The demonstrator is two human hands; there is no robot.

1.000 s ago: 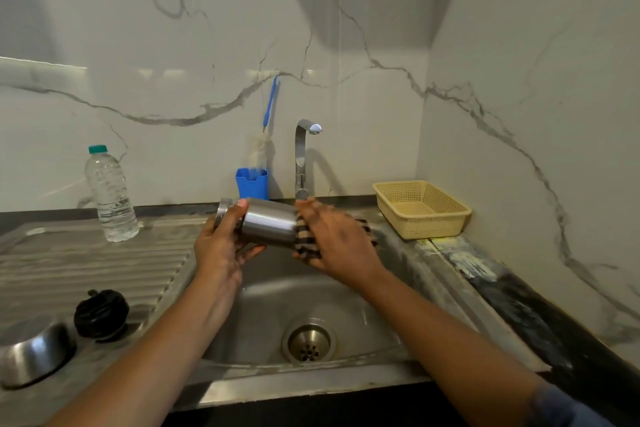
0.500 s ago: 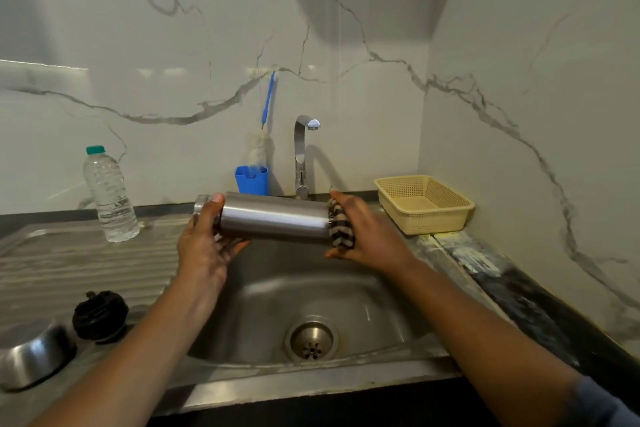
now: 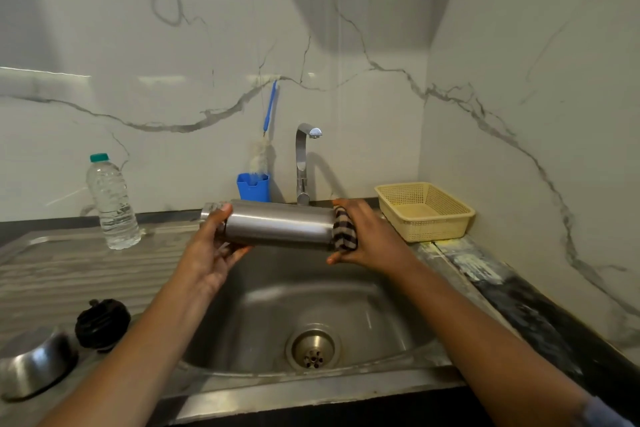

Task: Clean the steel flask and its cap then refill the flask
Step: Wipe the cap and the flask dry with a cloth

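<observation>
The flask (image 3: 277, 227) lies level above the sink (image 3: 346, 302), well clear of the basin floor and just in front of the tap (image 3: 302, 163). The left grip (image 3: 211, 250) curls round its neck end. The right grip (image 3: 374, 239) clasps a striped cloth (image 3: 344, 232) over its base end. A second ago that cloth sat at mid-body. The black cap (image 3: 102, 324) rests on the drainboard (image 3: 69, 270), left. A basket (image 3: 440, 229) stands near the right grip.
</observation>
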